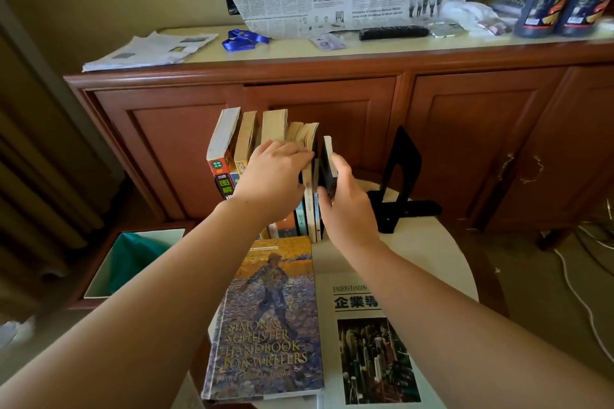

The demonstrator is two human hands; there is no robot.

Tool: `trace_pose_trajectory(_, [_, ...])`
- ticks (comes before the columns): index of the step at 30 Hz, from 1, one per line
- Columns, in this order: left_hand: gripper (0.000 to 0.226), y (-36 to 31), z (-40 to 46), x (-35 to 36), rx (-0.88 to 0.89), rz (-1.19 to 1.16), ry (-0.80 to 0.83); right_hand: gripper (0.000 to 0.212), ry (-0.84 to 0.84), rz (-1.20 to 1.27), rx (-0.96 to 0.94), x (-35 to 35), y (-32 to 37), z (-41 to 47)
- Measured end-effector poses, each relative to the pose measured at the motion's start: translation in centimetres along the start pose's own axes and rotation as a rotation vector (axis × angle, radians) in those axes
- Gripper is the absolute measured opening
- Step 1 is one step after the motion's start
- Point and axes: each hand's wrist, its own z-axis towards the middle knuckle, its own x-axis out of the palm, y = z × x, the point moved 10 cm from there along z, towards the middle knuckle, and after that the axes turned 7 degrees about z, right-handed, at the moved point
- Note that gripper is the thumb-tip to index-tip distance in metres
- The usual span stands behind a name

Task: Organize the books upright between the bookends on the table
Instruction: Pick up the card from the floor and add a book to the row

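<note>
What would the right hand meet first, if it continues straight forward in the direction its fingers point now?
Most likely the wooden cabinet behind the table. The right hand grips a thin dark book and points forward past the row. The black bookend stands to its right, apparently off that line, though depth is unclear.

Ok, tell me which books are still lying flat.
Two: the Handbook for Writers and the white book with Chinese characters beside it, both face-up on the table. The others stand in the row.
</note>
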Motion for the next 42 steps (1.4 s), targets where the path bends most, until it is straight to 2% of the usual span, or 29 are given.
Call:
trace_pose_trajectory(15, [0.058, 0.1, -0.4, -0.1, -0.008, 0.002, -0.034, 0.052, 0.147, -0.123, -0.099, 2.0, -2.3, -0.3])
trace_pose_trajectory(22, [0.058, 0.1, -0.5, 0.0, 0.006, 0.007, -0.043, 0.043, 0.24, -0.172, -0.033, 3.4, -3.6, -0.8])
trace_pose_trajectory(27, [0.06, 0.2, -0.5, 0.1, 0.002, 0.023, -0.041, 0.051, 0.312, -0.237, -0.07, 3.7, -3.7, -1.1])
trace_pose_trajectory(35, [0.069, -0.4, -1.0, 0.5, 0.033, 0.12, -0.011, 0.067, 0.456, -0.385, -0.005, 3.8, -2.8, -1.3])
trace_pose_trajectory(39, [0.077, -0.9, -2.7, 0.7, 0.004, 0.176, 0.015, 0.079, 0.54, -0.304, 0.017, 3.0, -2.3, -2.8])
trace_pose_trajectory(42, [0.062, -1.2, -6.3, -0.1, -0.016, 0.093, -0.103, 0.064, 0.464, -0.156, 0.04, 1.2, -1.4, -4.4])
